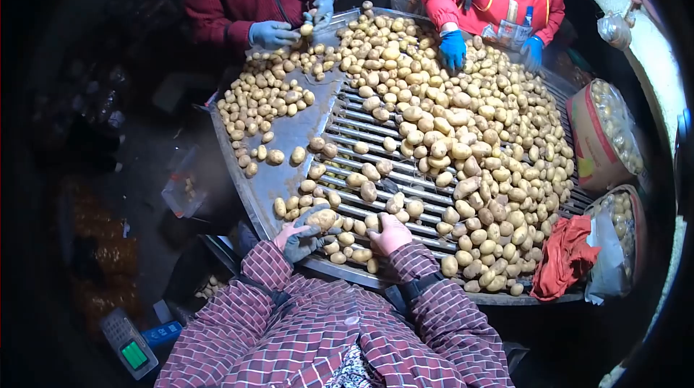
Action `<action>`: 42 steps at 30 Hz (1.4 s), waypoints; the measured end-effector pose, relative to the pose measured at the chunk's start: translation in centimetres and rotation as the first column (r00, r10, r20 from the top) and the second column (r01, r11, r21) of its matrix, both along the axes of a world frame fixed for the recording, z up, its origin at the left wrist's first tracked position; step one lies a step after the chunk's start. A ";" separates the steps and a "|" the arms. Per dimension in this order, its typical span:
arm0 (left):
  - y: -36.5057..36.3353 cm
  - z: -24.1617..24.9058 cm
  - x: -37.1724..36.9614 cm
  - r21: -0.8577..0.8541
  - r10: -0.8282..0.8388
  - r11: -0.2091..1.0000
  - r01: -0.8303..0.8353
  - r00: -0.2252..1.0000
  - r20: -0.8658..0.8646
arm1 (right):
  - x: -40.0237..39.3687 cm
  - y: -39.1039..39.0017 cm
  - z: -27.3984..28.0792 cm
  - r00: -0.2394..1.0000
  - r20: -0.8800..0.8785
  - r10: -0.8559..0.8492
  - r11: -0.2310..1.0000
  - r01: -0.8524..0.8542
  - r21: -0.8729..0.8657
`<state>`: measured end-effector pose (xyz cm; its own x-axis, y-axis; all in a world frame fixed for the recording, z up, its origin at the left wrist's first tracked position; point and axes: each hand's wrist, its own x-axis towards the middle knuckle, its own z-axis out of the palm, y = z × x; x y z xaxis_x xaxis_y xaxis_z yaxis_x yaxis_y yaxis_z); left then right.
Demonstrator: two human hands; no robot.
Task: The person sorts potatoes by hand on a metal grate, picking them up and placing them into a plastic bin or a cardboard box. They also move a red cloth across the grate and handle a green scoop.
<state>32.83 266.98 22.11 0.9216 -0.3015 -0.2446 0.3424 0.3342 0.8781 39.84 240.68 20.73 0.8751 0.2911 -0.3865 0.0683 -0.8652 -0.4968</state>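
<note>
The left hand (298,238) is closed around a big potato (322,219) at the near edge of the counter (282,143), the right hand (390,233) rests flat and empty on potatoes beside it, and though many small ones sit sorted at the far left corner (260,95), the big heap (470,120) still fills the right side, leaving open room only in the middle.

Pale round potatoes (463,135) lie heaped on the slatted metal bench (289,135); right of it stand two potato-filled bags (614,135), seemingly in cartons.
</note>
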 end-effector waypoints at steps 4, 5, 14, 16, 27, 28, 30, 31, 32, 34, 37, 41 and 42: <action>-1.0 0.2 0.4 -0.344 0.062 0.912 -0.224 0.904 -0.423 | -1.1 -2.2 1.4 0.998 -0.041 -0.037 0.985 0.043 0.170; -1.0 -0.3 0.4 -0.326 0.085 0.918 -0.224 0.916 -0.391 | -1.4 -2.9 1.9 0.999 -0.053 0.013 0.987 -0.005 0.158; -1.1 -2.6 1.1 -0.473 0.017 0.830 -0.294 0.862 -0.506 | 5.1 -7.1 -0.8 0.970 0.244 -0.016 0.999 0.028 -0.043; -1.1 -1.8 1.1 -0.439 0.034 0.858 -0.267 0.882 -0.470 | 6.5 -7.4 -2.0 0.940 -0.051 -0.338 0.813 0.319 0.488; -3.1 3.7 1.7 0.330 -0.096 0.944 0.016 0.969 0.227 | 3.3 -7.3 3.9 0.939 0.041 -0.342 0.814 0.275 0.512; -2.9 3.5 1.9 -0.328 0.031 0.939 -0.106 0.974 -0.226 | 2.9 -9.7 3.4 0.925 0.040 -0.379 0.822 0.316 0.474; -2.9 2.2 2.0 0.062 0.053 0.997 -0.054 0.998 0.030 | 0.9 -12.9 4.8 0.873 -0.010 -0.489 0.768 0.435 0.469; -2.8 1.8 2.0 0.121 0.047 0.991 -0.051 0.998 0.036 | -0.2 -14.4 5.2 0.874 0.080 -0.480 0.825 0.418 0.381; -2.8 1.5 2.0 0.179 0.041 0.983 -0.048 0.998 0.040 | -1.5 -15.2 6.1 0.868 0.101 -0.486 0.843 0.435 0.315; -3.5 1.1 1.8 -0.060 0.052 0.996 -0.060 0.990 -0.132 | -3.1 -16.3 6.7 0.845 0.124 -0.520 0.843 0.484 0.234; -3.6 0.0 1.6 -0.506 -0.078 0.845 -0.173 0.897 -0.436 | -6.5 -16.2 4.1 0.942 0.284 -0.178 0.982 0.152 0.109; -4.9 -0.7 1.6 -0.313 -0.165 0.949 0.034 0.901 -0.400 | -6.3 -10.5 4.5 0.978 0.093 0.186 0.924 -0.142 -0.354; -5.0 -0.9 1.4 -0.212 -0.235 0.961 0.176 0.926 -0.296 | -6.1 -10.6 3.5 0.994 0.071 0.086 0.978 -0.071 -0.198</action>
